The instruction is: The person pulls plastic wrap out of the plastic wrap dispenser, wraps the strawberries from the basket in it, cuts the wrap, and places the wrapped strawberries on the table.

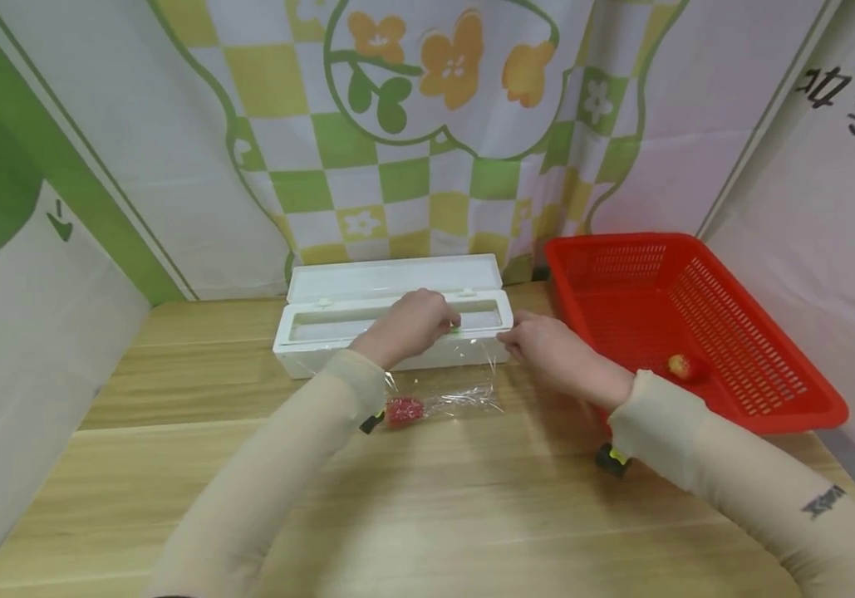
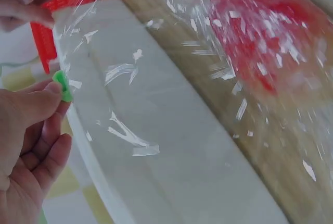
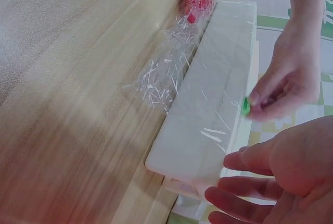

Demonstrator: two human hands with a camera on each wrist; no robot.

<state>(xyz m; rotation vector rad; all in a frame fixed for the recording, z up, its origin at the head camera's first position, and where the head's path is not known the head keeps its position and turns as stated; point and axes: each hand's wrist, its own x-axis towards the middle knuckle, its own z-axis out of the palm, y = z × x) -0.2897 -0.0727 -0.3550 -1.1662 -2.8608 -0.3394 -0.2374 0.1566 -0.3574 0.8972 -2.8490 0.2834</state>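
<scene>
A white cling film dispenser box (image 1: 303,363) lies on the table with its lid (image 1: 397,278) tipped back. My left hand (image 1: 410,322) pinches a small green slide cutter (image 2: 62,86) at the box's edge between thumb and finger. At the box's right end my right hand (image 1: 557,353) touches the edge with loosely extended fingers, seen in the right wrist view. Clear cling film (image 3: 161,73) runs from the box down its front onto the table. A red, roundish fruit-like item (image 1: 403,411) lies in the film before the box, partly behind my left sleeve in the head view.
On the right stands a red plastic basket (image 1: 771,332) with slotted walls. Inside it sits a small red and yellow fruit-like item (image 1: 681,366). A checked, flowered curtain (image 1: 412,178) hangs right behind the box. Wooden tabletop (image 1: 472,507) extends in front.
</scene>
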